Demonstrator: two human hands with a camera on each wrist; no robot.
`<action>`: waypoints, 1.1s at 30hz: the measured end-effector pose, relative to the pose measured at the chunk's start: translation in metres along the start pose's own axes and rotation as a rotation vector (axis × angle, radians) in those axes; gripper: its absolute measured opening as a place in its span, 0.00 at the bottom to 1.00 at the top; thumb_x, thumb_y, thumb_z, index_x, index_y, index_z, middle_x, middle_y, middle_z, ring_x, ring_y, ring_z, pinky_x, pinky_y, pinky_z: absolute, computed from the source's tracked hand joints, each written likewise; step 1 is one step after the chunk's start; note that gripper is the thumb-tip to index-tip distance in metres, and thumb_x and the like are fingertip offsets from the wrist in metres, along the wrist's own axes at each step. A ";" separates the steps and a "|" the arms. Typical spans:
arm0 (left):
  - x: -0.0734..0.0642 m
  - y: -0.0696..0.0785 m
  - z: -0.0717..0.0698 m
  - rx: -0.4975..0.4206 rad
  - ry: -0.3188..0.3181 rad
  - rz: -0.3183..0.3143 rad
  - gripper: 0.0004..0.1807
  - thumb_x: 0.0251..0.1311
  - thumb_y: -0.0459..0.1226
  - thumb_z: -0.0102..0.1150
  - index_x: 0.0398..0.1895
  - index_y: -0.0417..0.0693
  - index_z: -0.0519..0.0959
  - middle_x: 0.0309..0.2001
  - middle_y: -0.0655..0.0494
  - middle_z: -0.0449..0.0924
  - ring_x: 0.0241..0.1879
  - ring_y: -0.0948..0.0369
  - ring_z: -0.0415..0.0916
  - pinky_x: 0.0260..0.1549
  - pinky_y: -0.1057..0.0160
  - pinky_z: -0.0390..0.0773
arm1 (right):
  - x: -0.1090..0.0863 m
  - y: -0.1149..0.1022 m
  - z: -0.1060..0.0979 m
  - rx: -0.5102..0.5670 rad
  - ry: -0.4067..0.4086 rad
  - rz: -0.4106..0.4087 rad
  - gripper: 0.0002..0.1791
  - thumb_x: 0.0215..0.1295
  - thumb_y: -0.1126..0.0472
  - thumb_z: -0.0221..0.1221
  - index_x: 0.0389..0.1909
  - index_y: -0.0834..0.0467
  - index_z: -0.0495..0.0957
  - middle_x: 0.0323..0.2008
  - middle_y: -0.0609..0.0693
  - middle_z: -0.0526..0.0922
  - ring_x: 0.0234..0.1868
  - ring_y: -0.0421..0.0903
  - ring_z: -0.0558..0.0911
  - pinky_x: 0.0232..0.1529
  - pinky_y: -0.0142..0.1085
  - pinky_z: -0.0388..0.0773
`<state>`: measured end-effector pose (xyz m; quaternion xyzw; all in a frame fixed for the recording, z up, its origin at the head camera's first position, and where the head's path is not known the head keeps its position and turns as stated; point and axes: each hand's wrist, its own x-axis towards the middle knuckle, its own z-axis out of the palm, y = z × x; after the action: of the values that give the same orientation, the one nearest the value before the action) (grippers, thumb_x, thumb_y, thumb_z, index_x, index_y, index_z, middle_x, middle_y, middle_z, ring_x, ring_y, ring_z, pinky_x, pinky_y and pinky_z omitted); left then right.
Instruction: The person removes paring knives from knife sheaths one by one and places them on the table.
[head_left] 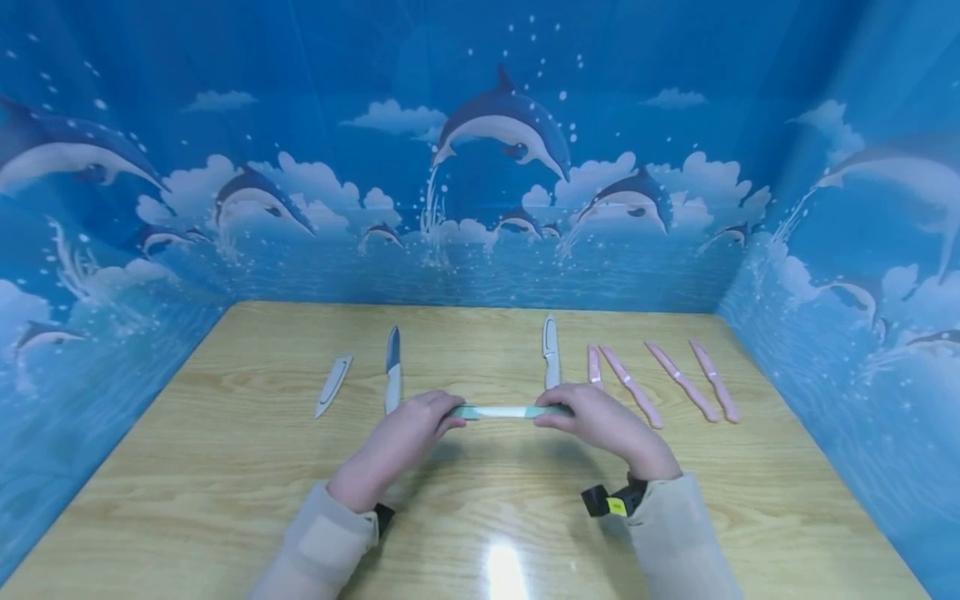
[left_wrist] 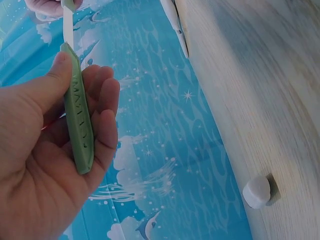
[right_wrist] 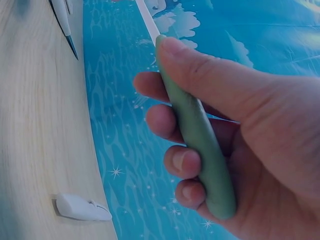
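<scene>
Both hands hold a small knife with a white blade (head_left: 502, 412) and green ends, level above the middle of the table. My left hand (head_left: 414, 423) grips its green sheath (left_wrist: 79, 115), thumb along one side and fingers curled behind; raised lettering runs down the sheath. Wrapped in my right hand (head_left: 600, 419) is the green handle (right_wrist: 202, 145), with the thumb near the blade end. A bare stretch of blade shows between the hands. Behind the left hand lies a white-handled knife with a dark blade (head_left: 393, 350). Beyond the right hand lies a white knife (head_left: 551, 346), its blade covered.
A loose white sheath (head_left: 333, 386) lies at the left of the wooden table (head_left: 187, 467). Several pink knife pieces (head_left: 681, 382) lie spread at the right, the nearer ones close to my right hand. A blue dolphin-print curtain (head_left: 480, 267) encloses the table's back and sides.
</scene>
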<state>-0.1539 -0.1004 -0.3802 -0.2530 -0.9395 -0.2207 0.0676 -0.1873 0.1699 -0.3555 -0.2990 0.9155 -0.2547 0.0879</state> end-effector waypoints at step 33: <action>0.003 -0.007 -0.002 0.031 0.024 -0.170 0.16 0.62 0.43 0.62 0.44 0.40 0.77 0.20 0.58 0.76 0.15 0.67 0.64 0.14 0.70 0.65 | 0.009 -0.007 0.007 -0.011 0.136 0.219 0.11 0.70 0.60 0.56 0.46 0.63 0.78 0.32 0.49 0.81 0.25 0.40 0.72 0.29 0.32 0.73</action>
<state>-0.1602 -0.1055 -0.3805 -0.1686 -0.9600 -0.2141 0.0639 -0.1897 0.1571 -0.3577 -0.1798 0.9479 -0.2580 0.0514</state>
